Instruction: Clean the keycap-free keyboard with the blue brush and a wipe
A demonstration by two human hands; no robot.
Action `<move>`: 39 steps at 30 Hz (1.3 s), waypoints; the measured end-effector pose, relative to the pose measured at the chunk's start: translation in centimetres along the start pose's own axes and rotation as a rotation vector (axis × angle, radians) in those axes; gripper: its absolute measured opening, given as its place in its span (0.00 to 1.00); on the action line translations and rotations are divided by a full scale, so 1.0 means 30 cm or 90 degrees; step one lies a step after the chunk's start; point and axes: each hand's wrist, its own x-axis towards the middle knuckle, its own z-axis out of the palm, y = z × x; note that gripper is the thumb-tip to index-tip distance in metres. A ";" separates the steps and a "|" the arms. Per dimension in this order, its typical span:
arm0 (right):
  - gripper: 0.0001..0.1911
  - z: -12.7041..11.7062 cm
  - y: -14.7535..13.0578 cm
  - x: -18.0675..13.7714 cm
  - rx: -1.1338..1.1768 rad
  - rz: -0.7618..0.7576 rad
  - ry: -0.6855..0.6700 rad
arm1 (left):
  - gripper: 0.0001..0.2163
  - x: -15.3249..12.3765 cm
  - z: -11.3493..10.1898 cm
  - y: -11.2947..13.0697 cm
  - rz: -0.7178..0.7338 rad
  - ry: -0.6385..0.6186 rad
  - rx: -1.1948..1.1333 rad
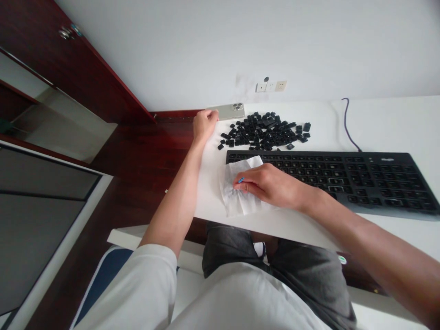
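Note:
My right hand [266, 183] is closed in a pinch on a small thin blue object [241, 179], only a short piece of which shows. Beneath those fingers lies a creased white tissue [240, 201], partly over the left end of a black keyboard [343, 176]. The keyboard has lost its keycaps over most of its area, baring the switch rows. By the left edge of the white desk, my left hand [205, 123] is closed with curled fingers beside a phone [227, 111]. Whatever those fingers grip, if anything, is hidden.
A pile of loose black keycaps [264, 130] spreads behind the keyboard. The keyboard's cable [347, 123] runs back across the white desk [388, 126]. Wall sockets [271, 86] sit above the desk's rear edge. To the left stands a dark red door [68, 68].

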 end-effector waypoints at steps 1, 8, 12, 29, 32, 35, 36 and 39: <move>0.17 0.003 0.002 0.001 -0.004 -0.011 0.004 | 0.19 0.000 0.000 -0.001 -0.001 0.001 -0.001; 0.19 -0.029 0.002 -0.008 -0.015 -0.067 0.068 | 0.19 0.002 0.006 -0.001 -0.018 -0.005 -0.011; 0.21 -0.008 0.010 -0.009 -0.039 -0.071 0.027 | 0.19 0.003 0.006 -0.002 -0.009 -0.001 -0.006; 0.14 -0.017 0.026 -0.009 -0.031 -0.045 0.040 | 0.19 -0.002 0.001 0.003 -0.002 -0.005 0.004; 0.14 -0.045 0.011 -0.017 -0.031 -0.036 0.075 | 0.19 -0.003 0.001 0.002 0.000 -0.006 0.001; 0.16 -0.083 0.002 -0.025 -0.017 -0.010 0.162 | 0.19 0.000 0.005 -0.006 0.009 -0.004 -0.002; 0.17 -0.092 0.002 -0.026 0.000 -0.002 0.187 | 0.19 0.002 0.007 -0.011 0.012 -0.004 -0.001; 0.18 -0.100 0.010 -0.027 0.063 0.013 0.227 | 0.18 0.005 0.009 -0.018 0.010 0.000 0.004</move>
